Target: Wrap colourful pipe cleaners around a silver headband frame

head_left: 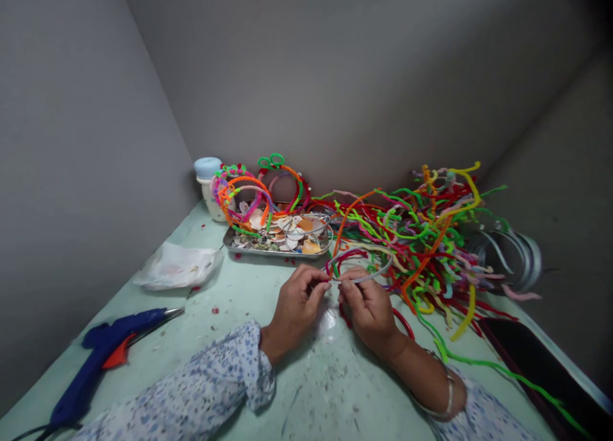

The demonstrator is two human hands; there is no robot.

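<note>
Near the middle of the pale green table, my left hand is closed in a pinch on a dark red pipe cleaner. Just to its right, my right hand has its fingers closed on a thin grey headband, which curves up and to the right. The fingertips of both hands almost meet. A red pipe cleaner loop shows beside and beneath my right hand. The exact grip at the fingertips is small and partly hidden.
Behind my hands is a metal tray of shells, with colourful headbands and a blue-lidded bottle. Pipe cleaners heap at right, near grey bands and a dark flat object. At left are a plastic bag and blue glue gun.
</note>
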